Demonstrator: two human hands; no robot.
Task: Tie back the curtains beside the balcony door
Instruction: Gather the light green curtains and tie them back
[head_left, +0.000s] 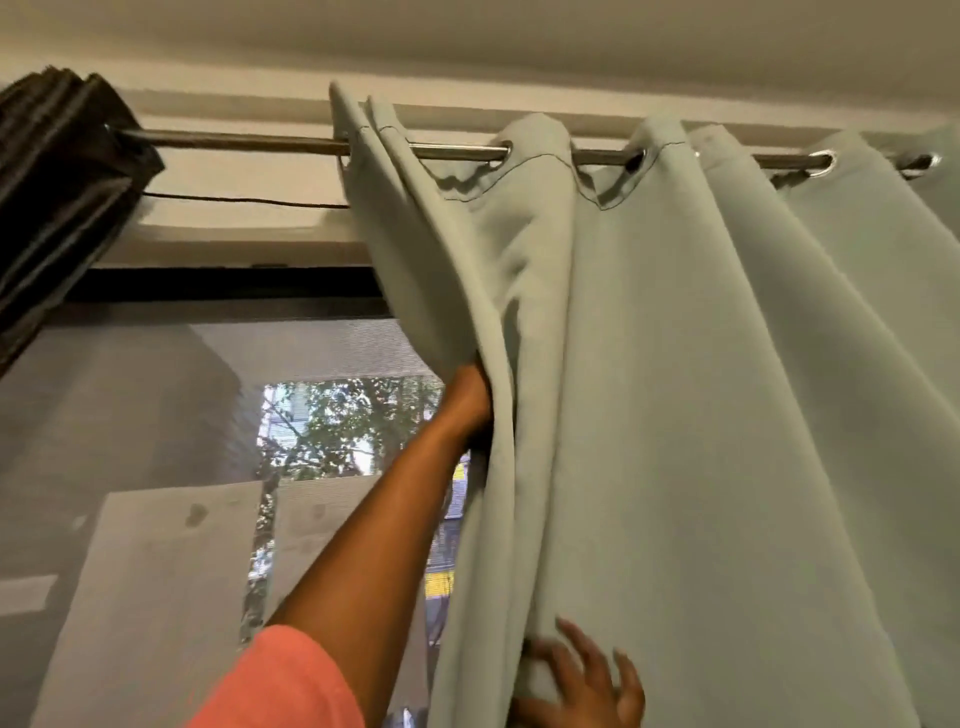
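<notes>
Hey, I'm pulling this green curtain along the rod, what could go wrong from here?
1. The left hand grips the pale green curtain well below the curtain rod, so a sideways tug may jam the eyelets or strain the rod.
2. The right hand only rests with spread fingers on the folds, so the gathered fabric could slip loose.

the pale green cloth curtain (675, 364) hangs on the metal rod (234, 141), right of the dark pleated curtain (57, 182), before the balcony door (208, 415).
</notes>
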